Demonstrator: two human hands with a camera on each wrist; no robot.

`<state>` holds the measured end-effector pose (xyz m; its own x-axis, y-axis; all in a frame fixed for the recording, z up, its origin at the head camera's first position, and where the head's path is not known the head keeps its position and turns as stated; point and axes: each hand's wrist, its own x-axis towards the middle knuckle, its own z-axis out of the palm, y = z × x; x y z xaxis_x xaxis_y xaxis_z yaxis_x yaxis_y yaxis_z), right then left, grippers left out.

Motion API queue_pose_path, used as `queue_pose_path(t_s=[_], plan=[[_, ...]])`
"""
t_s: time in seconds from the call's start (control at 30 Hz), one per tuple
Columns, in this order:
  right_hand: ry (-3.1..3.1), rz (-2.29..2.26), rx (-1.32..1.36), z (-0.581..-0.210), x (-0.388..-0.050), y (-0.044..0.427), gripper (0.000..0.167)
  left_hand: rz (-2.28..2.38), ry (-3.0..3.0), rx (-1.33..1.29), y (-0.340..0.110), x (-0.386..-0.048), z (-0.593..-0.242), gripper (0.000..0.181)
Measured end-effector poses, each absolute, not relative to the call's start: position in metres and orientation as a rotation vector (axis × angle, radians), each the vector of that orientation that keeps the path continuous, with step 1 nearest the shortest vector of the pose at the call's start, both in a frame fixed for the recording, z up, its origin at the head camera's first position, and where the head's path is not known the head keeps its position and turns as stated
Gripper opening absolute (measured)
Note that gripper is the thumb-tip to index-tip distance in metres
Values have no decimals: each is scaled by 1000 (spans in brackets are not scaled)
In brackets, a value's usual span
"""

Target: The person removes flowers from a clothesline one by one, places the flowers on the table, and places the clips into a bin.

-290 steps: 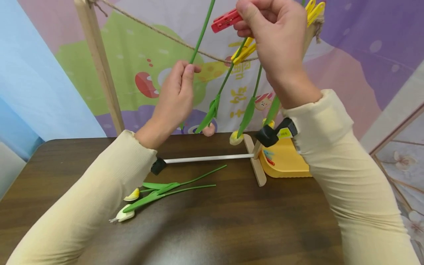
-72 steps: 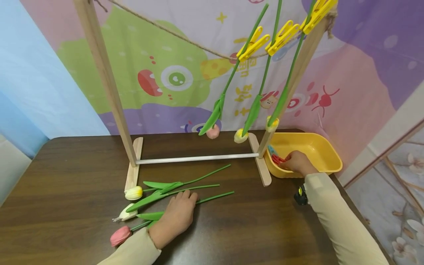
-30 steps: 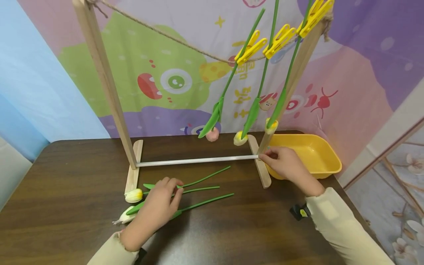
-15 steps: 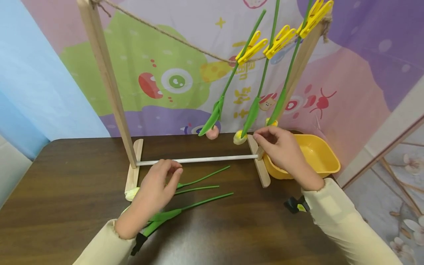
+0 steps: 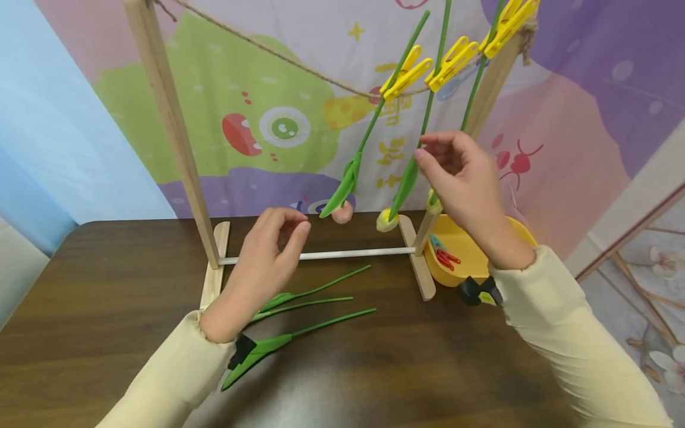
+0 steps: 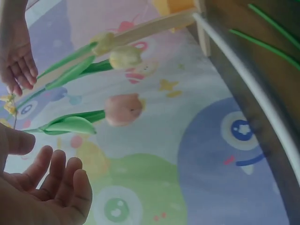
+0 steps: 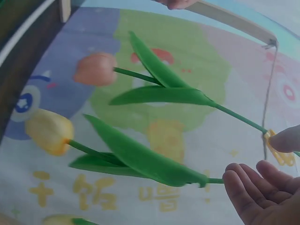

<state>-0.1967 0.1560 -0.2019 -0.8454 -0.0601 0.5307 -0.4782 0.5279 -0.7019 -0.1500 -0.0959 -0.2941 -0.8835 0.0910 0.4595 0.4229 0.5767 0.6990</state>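
Note:
Three artificial tulips hang head down from a rope, each stem held by a yellow clothespin point(image 5: 405, 74). My right hand point(image 5: 471, 184) is raised beside the middle tulip's stem, fingers loosely bent; the right wrist view shows this hand point(image 7: 267, 187) with nothing between its fingers. My left hand point(image 5: 262, 261) hovers above the white rod, left of the hanging pink tulip point(image 5: 342, 213), fingers half bent and empty. Below it, green stems point(image 5: 334, 321) of several tulips lie on the table, their flower heads hidden behind the left hand and arm.
The wooden frame has a left post point(image 5: 173, 131), a right post point(image 5: 495, 83) and a white rod point(image 5: 355, 254) between its feet. Red clothespins point(image 5: 446, 259) and a blue one lie in the yellow basket point(image 5: 455, 276), right of the frame. A patterned cloth hangs behind.
Earlier my left hand held a tulip and my right a red clothespin. That tulip now lies on the table, red clothespins are in the basket, and both empty hands have risen.

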Motion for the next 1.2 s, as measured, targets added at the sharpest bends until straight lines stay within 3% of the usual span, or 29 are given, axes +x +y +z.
queue_pose_path(t_s=[0.43,1.2], plan=[[-2146,1457,436,-165,-213,151,28,-1318,-2295,-471,-73,-182,-256,19],[-2194,1381,362,-129,-218,141,36,-1435,-2306,-549,-23,-220,-210,33]])
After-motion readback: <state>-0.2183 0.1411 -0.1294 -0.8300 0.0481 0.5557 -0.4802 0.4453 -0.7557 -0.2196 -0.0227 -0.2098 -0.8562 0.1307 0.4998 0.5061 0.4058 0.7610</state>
